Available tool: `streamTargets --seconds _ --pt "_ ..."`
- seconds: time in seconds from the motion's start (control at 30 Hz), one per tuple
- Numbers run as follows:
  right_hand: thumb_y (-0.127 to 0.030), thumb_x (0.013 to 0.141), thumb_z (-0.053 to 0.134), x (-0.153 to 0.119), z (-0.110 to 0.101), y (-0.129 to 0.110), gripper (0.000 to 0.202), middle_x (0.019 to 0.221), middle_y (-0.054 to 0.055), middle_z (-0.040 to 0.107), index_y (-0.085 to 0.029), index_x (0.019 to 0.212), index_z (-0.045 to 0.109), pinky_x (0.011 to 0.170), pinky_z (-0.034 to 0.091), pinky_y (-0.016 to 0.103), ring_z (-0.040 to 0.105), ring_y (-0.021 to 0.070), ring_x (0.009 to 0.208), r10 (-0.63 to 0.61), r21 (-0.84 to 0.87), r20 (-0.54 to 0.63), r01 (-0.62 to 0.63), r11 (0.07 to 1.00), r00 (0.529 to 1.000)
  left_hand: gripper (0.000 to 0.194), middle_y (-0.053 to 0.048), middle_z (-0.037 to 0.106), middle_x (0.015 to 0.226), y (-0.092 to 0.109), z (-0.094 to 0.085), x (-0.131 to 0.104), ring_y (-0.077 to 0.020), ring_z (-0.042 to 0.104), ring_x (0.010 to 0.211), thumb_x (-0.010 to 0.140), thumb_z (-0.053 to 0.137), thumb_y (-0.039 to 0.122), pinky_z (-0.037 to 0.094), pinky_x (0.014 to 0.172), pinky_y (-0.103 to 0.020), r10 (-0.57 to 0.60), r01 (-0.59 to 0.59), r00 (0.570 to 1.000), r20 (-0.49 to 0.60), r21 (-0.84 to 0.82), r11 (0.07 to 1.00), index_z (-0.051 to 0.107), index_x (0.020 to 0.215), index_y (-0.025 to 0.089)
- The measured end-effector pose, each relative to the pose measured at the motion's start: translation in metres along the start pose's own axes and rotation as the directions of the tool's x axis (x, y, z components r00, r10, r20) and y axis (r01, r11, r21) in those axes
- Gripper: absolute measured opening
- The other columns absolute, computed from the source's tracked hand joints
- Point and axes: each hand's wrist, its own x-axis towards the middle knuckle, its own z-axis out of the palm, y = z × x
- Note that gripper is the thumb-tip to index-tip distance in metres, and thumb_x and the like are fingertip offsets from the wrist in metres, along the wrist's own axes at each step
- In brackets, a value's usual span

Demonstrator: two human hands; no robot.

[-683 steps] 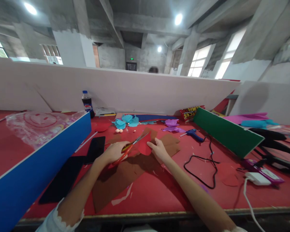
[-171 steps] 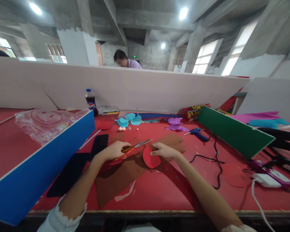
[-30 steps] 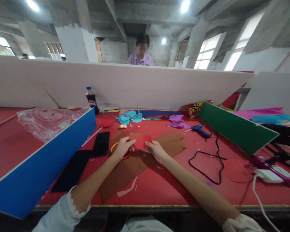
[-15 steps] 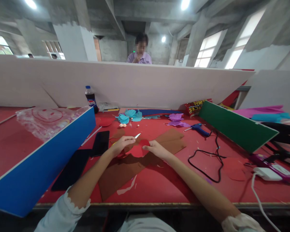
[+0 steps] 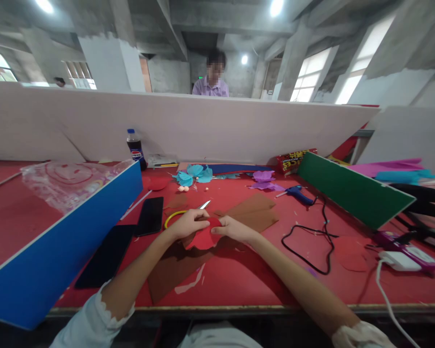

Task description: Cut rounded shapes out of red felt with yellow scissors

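Observation:
A red, rounded sheet with a wavy edge (image 5: 203, 238), paper or felt, is held between my two hands over the table. My left hand (image 5: 187, 224) pinches its upper left part, thumb on top. On the right side, my right hand (image 5: 235, 228) grips the edge between thumb and fingers. Scissors with a yellow handle (image 5: 169, 218) lie just behind my left hand, which hides their middle; the blade tip points away to the right. Under and beyond the hands are brown sheets (image 5: 181, 270).
Left stand a blue board (image 5: 76, 241), a phone (image 5: 150, 215) and a cola bottle (image 5: 136, 150). Behind lie turquoise petals (image 5: 195, 173) and purple petals (image 5: 264, 179). Right are a glue gun (image 5: 300, 194), black cable (image 5: 308, 258), green board (image 5: 351, 191) and white charger (image 5: 398, 261). A person sits beyond the white partition (image 5: 203, 125).
My left hand has come right and down onto the red sheet, leaving the scissors' yellow handle in view behind it. The red sheet is turned flatter and shows more of its surface.

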Motion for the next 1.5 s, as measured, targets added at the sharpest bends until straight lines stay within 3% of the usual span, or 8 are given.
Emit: streamTargets --seconds 0.43,0.87,1.03,1.13,1.2,1.3,1.4,1.5 --pt "-0.041 0.072 0.054 0.010 0.010 0.003 0.031 0.068 0.002 0.062 -0.013 0.083 0.060 0.065 0.042 0.027 0.055 0.0120 0.059 -0.108 0.285 -0.168 0.154 0.946 0.980 0.019 0.006 0.037 0.057 -0.002 0.001 0.003 -0.0051 0.033 0.051 0.070 0.053 0.033 0.027 0.048 -0.017 0.032 -0.083 0.954 -0.297 -0.159 0.984 0.046 0.069 0.015" --pt "-0.044 0.072 0.052 0.011 0.014 0.003 0.033 0.057 0.002 0.060 -0.013 0.077 0.061 0.055 0.041 0.022 0.055 0.0117 0.053 -0.060 0.293 -0.208 0.121 0.949 0.976 0.020 0.007 0.038 0.055 -0.006 0.002 0.005 -0.0046 0.034 0.049 0.070 0.053 0.034 0.027 0.047 -0.017 -0.020 -0.062 0.941 -0.337 -0.231 0.971 0.048 0.070 0.014" --pt "-0.045 0.071 0.052 0.012 0.011 0.005 0.033 0.056 0.001 0.060 -0.013 0.070 0.060 0.055 0.041 0.023 0.054 0.0114 0.051 -0.071 0.231 -0.216 0.122 0.965 0.974 0.022 0.005 0.046 0.057 -0.010 0.001 0.008 -0.0067 0.041 0.052 0.069 0.052 0.036 0.031 0.049 -0.018 -0.026 -0.034 0.918 -0.395 -0.145 0.989 0.052 0.071 0.014" --pt "-0.044 0.072 0.051 0.012 0.007 0.006 0.033 0.057 0.002 0.061 -0.013 0.069 0.059 0.053 0.041 0.023 0.054 0.0116 0.051 -0.096 0.188 -0.234 0.142 0.972 0.968 0.024 0.001 0.053 0.062 -0.009 -0.009 0.005 -0.0096 0.047 0.057 0.073 0.046 0.037 0.036 0.054 -0.020 0.015 0.014 0.888 -0.460 0.060 0.998 0.054 0.074 0.014" --pt "-0.044 0.073 0.049 0.013 0.002 0.008 0.033 0.057 0.002 0.061 -0.013 0.068 0.059 0.054 0.041 0.023 0.054 0.0115 0.051 -0.134 0.128 -0.259 0.171 0.977 0.957 0.026 0.000 0.056 0.062 -0.006 -0.020 0.000 -0.0122 0.051 0.059 0.076 0.040 0.038 0.036 0.057 -0.022 0.051 0.125 0.875 -0.482 0.325 0.937 0.055 0.075 0.016" --pt "-0.044 0.075 0.047 0.015 -0.007 0.012 0.034 0.057 0.001 0.060 -0.014 0.063 0.057 0.054 0.041 0.023 0.054 0.0112 0.051 -0.184 0.019 -0.312 0.200 0.980 0.932 0.032 -0.006 0.061 0.072 -0.006 -0.036 -0.010 -0.0201 0.055 0.072 0.076 0.039 0.043 0.037 0.063 -0.029 0.014 0.350 0.890 -0.456 0.701 0.621 0.057 0.072 0.017" --pt "-0.042 0.075 0.046 0.016 -0.015 0.014 0.032 0.056 0.001 0.058 -0.014 0.062 0.056 0.053 0.041 0.023 0.053 0.0113 0.050 -0.209 -0.039 -0.379 0.210 0.977 0.902 0.038 -0.012 0.061 0.086 -0.009 -0.045 -0.017 -0.0254 0.056 0.078 0.074 0.040 0.047 0.039 0.066 -0.034 -0.153 0.483 0.874 -0.462 0.783 0.393 0.058 0.082 0.015" --pt "-0.041 0.075 0.045 0.017 -0.018 0.015 0.031 0.057 0.001 0.057 -0.015 0.063 0.055 0.053 0.042 0.023 0.053 0.0120 0.051 -0.212 -0.074 -0.449 0.201 0.977 0.868 0.042 -0.015 0.057 0.099 -0.012 -0.043 -0.018 -0.0277 0.055 0.087 0.073 0.043 0.048 0.040 0.070 -0.035 -0.216 0.475 0.879 -0.424 0.812 0.339 0.056 0.094 0.014"
